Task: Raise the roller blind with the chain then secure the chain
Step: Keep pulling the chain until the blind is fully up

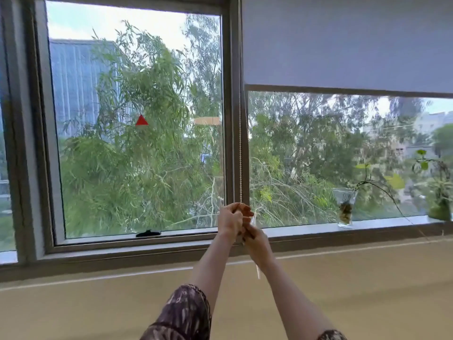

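Patterned sleeves (182, 315) cover both upper arms at the bottom of the view, and the bare forearms reach up toward the window. The left grip (230, 220) is the higher of the two: its fingers (245, 209) are curled tight around the chain (240, 155) just where that pale beaded line comes down along the grey window frame (232, 114). The right grip (255, 239) sits directly below, touching the left, its fingers folded in around the chain's lower run; a white strand shows beside its knuckles and again under the wrist. Blur hides the exact finger placement.

The roller blind (343, 45) covers the upper part of the right pane, its bottom bar (343, 90) well above the sill (306, 230). On that sill, to the right, stands a glass vase (345, 212) with a trailing cutting, and a second plant (441, 200) sits at the edge. The left pane carries a red triangle sticker (141, 120).
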A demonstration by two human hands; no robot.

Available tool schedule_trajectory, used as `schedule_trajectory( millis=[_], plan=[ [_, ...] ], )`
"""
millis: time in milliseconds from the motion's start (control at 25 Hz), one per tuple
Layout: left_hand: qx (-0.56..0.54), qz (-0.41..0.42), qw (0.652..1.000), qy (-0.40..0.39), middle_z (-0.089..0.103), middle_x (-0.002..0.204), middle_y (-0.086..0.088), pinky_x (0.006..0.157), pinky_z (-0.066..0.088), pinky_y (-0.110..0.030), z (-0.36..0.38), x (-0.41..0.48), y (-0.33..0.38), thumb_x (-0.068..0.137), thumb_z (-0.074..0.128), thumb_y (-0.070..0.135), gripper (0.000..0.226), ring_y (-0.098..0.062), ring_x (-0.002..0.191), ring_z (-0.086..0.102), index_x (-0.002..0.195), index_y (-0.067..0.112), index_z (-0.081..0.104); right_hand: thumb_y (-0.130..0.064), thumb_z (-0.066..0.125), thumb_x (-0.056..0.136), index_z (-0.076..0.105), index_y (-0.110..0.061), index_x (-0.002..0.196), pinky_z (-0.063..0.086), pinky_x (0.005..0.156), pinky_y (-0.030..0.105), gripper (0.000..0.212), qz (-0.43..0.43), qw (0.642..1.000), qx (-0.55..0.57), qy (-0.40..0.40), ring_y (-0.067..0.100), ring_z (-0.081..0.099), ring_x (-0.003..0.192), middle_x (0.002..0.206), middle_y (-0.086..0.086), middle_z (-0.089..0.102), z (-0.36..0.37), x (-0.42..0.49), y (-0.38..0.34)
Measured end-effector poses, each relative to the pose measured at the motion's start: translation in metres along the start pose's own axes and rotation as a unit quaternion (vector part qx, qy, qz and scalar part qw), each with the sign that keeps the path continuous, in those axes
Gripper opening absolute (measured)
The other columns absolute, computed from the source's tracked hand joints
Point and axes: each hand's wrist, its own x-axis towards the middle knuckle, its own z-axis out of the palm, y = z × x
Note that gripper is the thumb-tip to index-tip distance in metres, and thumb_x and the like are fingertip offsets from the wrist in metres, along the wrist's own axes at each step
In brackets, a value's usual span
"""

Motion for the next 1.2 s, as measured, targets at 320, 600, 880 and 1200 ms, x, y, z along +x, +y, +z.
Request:
schedule_trajectory(
  millis=[320, 600, 880, 1200],
  plan=[
    [0.019, -0.009, 1.000, -0.013, 0.073, 0.067, 0.003, 0.085, 0.055, -0.051, -0.017, 0.018, -0.043, 0.092, 0.042, -0.009, 0.038, -0.021, 0.074, 0.069, 0.074, 0.013, 0.066, 0.000, 0.046, 0.088, 0.065, -0.024, 0.069, 0.041, 0.054, 0.032, 0.036, 0.044, 0.999, -0.014, -0.017, 0.016, 0.053, 0.048, 0.051, -0.002, 0.060, 0.022, 0.002, 0.029],
    [0.002, -0.015, 1.000, -0.027, 0.070, 0.060, 0.004, 0.062, 0.052, -0.033, -0.022, 0.035, -0.091, 0.095, 0.042, -0.004, 0.038, -0.012, 0.054, 0.063, 0.069, 0.013, 0.064, -0.008, 0.050, 0.087, 0.072, -0.015, 0.086, 0.052, 0.069, 0.035, 0.023, 0.059, 0.994, -0.089, 0.005, 0.016, 0.062, 0.063, 0.064, -0.002, 0.067, 0.043, 0.005, 0.071],
    [0.039, 0.007, 0.999, -0.025, 0.073, 0.074, 0.001, 0.061, 0.051, -0.029, -0.019, 0.077, -0.144, 0.097, 0.048, 0.007, 0.036, -0.020, 0.068, 0.066, 0.068, 0.021, 0.066, 0.003, 0.049, 0.086, 0.070, -0.002, 0.102, 0.048, 0.074, 0.039, 0.027, 0.083, 0.993, -0.082, -0.005, 0.022, 0.057, 0.073, 0.077, 0.015, 0.068, 0.059, 0.032, 0.121],
    [0.030, 0.000, 1.000, 0.003, 0.075, 0.077, -0.003, 0.043, 0.041, -0.022, 0.005, 0.144, -0.231, 0.097, 0.050, 0.014, 0.038, -0.019, 0.057, 0.061, 0.066, 0.026, 0.067, 0.006, 0.047, 0.087, 0.070, -0.003, 0.101, 0.040, 0.062, 0.019, 0.028, 0.115, 0.992, -0.057, -0.020, 0.018, 0.056, 0.073, 0.089, 0.022, 0.071, 0.068, 0.079, 0.206]
  ],
)
